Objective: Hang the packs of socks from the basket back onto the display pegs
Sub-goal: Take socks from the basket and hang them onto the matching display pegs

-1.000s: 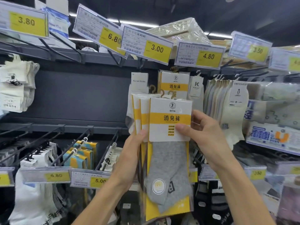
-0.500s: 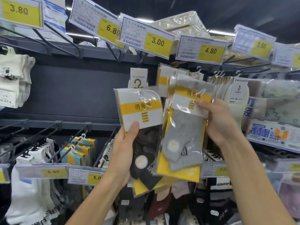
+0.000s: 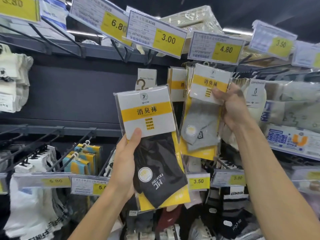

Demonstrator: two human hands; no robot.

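My left hand (image 3: 125, 163) grips a pack of black socks (image 3: 152, 144) with a white and yellow card, held upright in front of the rack. My right hand (image 3: 232, 108) holds a grey sock pack (image 3: 202, 122) by its card, raised so that its top hook sits just under the 4.80 price tag (image 3: 216, 46), at the peg there. Whether the hook is on the peg I cannot tell. Another matching yellow pack (image 3: 177, 84) hangs just behind the grey one. No basket is in view.
Price tags 6.80 (image 3: 114, 23) and 3.00 (image 3: 161, 37) jut out overhead on peg ends. Bare black pegs (image 3: 57, 137) stick out at lower left above white socks (image 3: 31, 201). Packs of white socks (image 3: 256, 101) hang right of my right hand. Dark socks (image 3: 228, 213) fill the lower row.
The stack has been split: my left hand kept the black pack and moved left and down, while my right hand lifted the grey pack up toward the 4.80 peg.
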